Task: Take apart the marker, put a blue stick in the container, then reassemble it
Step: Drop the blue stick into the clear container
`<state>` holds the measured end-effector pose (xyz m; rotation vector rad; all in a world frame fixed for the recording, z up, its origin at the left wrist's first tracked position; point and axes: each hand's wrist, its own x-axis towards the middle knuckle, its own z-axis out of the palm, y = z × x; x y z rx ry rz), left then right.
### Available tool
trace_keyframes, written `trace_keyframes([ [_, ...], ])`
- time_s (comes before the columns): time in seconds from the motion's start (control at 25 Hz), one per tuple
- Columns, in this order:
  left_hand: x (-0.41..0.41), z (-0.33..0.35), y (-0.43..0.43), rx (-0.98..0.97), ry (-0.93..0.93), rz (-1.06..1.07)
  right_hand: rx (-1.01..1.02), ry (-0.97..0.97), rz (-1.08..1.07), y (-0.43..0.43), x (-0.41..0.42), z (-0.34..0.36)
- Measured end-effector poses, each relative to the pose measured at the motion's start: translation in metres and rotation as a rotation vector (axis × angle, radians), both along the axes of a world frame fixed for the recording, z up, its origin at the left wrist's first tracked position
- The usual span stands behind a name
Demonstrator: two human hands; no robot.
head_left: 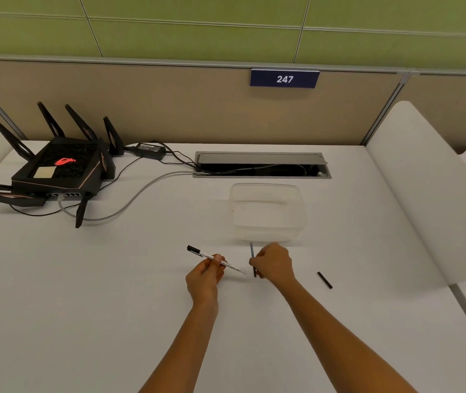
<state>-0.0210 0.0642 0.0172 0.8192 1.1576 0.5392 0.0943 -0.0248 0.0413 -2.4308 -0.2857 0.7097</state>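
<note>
My left hand (205, 275) grips the white marker body (233, 267), whose black cap (194, 249) points up and to the left. My right hand (274, 262) pinches a thin blue stick (252, 252), held nearly upright in the picture, just right of the marker's open end. The stick's top sits just below the near wall of the clear plastic container (267, 212). A small black end piece (324, 279) lies alone on the white table to the right of my right hand.
A black router (59, 168) with several antennas stands at the far left, its cables trailing to a power brick (150, 150) and an open cable hatch (261, 164) behind the container. A white partition (413, 194) borders the table on the right.
</note>
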Motion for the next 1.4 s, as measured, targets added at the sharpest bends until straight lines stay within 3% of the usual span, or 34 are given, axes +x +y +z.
trace_keyframes([
  [0.24,0.009,0.002,0.005,-0.066,-0.045,-0.003,0.15,-0.112,-0.01,0.046,0.045,0.055],
  [0.88,0.013,-0.011,0.025,-0.126,-0.089,-0.034,-0.207,-0.07,0.114,0.108,0.109,-0.011],
  [1.4,0.012,-0.013,0.025,-0.153,-0.092,-0.05,-0.186,-0.119,0.1,0.108,0.114,-0.011],
])
